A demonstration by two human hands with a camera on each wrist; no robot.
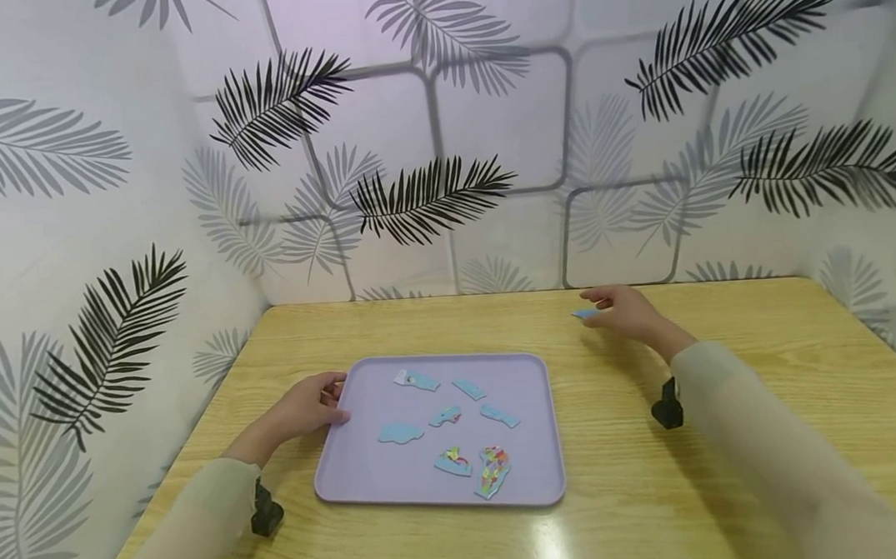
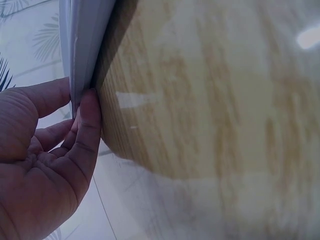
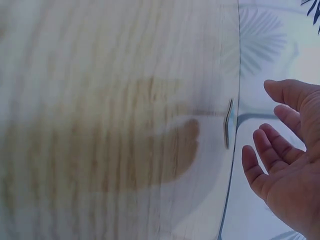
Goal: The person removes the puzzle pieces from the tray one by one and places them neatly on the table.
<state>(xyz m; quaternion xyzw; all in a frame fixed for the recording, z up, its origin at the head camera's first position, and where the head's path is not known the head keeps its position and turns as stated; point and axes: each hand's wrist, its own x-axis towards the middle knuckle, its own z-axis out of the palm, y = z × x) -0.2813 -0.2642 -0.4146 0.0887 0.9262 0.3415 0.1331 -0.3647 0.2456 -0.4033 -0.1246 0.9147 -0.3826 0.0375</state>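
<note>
A lilac tray (image 1: 367, 483) lies on the wooden table, and the left hand (image 1: 303, 409) holds its left edge. In the left wrist view that hand (image 2: 55, 145) pinches the tray's rim (image 2: 82, 50) between thumb and fingers. Near the table's back edge, the right hand (image 1: 625, 313) is over a small blue piece (image 1: 585, 313). The right wrist view shows this hand (image 3: 290, 150) with spread, slightly bent fingers, apart from the thin piece (image 3: 228, 125) on the table.
Several light blue pieces lie scattered on the tray, among them a multicoloured one (image 1: 493, 471) and a wavy one (image 1: 400, 433). The wooden table (image 1: 622, 489) meets a leaf-patterned wall (image 1: 506, 243) at its back edge.
</note>
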